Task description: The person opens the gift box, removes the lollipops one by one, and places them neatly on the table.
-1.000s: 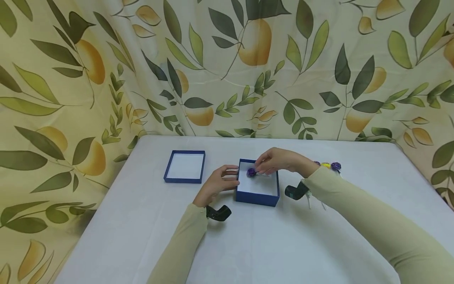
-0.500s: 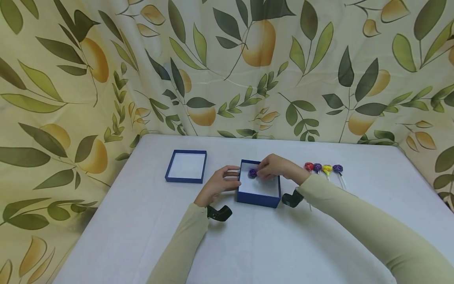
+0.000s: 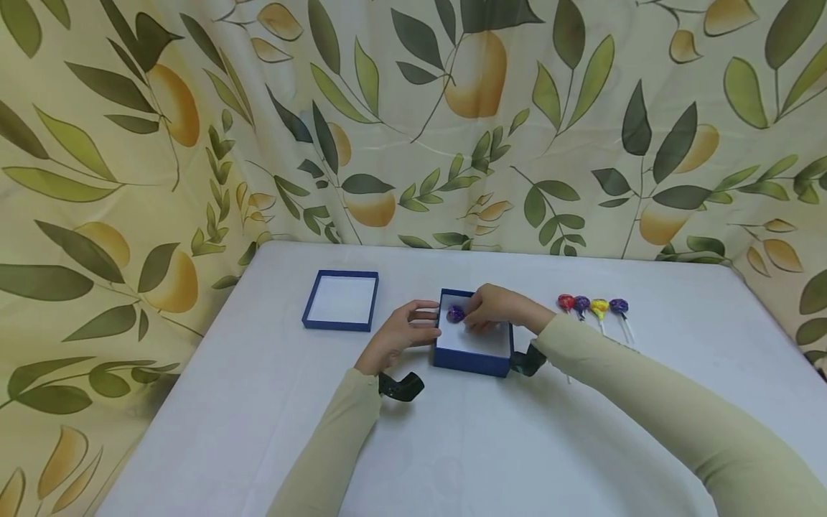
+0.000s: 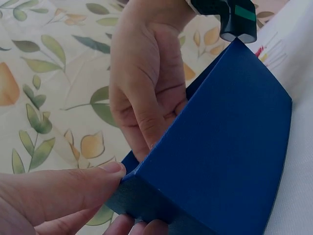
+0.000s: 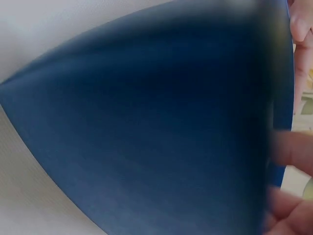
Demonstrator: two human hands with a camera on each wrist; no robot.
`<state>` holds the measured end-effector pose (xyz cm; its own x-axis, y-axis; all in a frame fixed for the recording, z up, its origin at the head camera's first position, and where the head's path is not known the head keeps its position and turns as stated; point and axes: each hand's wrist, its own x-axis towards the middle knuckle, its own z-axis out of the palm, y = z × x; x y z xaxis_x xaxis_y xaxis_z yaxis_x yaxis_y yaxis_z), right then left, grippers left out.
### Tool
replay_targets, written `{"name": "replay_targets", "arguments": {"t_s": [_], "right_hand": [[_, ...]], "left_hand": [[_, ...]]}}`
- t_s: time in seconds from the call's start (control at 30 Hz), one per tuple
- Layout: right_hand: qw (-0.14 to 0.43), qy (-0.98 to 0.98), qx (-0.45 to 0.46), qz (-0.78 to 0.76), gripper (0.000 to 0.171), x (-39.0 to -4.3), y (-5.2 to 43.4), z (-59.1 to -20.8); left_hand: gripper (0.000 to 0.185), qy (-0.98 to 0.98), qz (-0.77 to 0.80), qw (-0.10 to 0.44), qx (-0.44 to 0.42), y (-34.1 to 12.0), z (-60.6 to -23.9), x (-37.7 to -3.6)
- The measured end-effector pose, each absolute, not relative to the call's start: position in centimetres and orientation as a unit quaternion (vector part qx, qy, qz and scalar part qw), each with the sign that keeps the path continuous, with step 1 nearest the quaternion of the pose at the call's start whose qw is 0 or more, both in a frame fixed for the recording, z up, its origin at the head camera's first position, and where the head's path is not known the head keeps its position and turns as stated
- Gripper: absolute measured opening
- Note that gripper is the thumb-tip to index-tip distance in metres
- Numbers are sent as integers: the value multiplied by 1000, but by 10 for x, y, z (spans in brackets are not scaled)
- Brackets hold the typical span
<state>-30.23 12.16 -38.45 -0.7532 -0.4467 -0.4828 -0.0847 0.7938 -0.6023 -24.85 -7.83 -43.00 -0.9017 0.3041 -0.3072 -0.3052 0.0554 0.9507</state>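
We steady the blue box (image 3: 474,343) with our left hand (image 3: 403,334) curled against its left wall (thumb pressing the corner) while our right hand (image 3: 494,309) pinches the purple lollipop (image 3: 456,314), lowering it flat inside.

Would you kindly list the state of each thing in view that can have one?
Blue box: open, upright on the table, one purple lollipop inside.
Lid: off, lying hollow side up, apart to the left.
Purple lollipop: in the box, under the right hand's fingers.
Four lollipops: wrapped, in a row on the table.
Left hand: holds the box's left wall.
Right hand: reaching into the box.
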Motion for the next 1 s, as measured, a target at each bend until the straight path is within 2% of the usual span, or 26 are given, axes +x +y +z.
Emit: {"name": "replay_targets", "arguments": {"t_s": [0.23,0.57,1.0], "right_hand": [[370,852,-164,-332,36,-304,124,-386],[332,866,-169,-335,36,-309,129,-373],[382,855,-160,-311,41,-313,119,-379]], "left_hand": [[56,686,694,220,9,-79,-431,-248],[55,692,689,218,9,-80,-432,-250],[52,691,686,226,2,-80,-432,-250]]}}
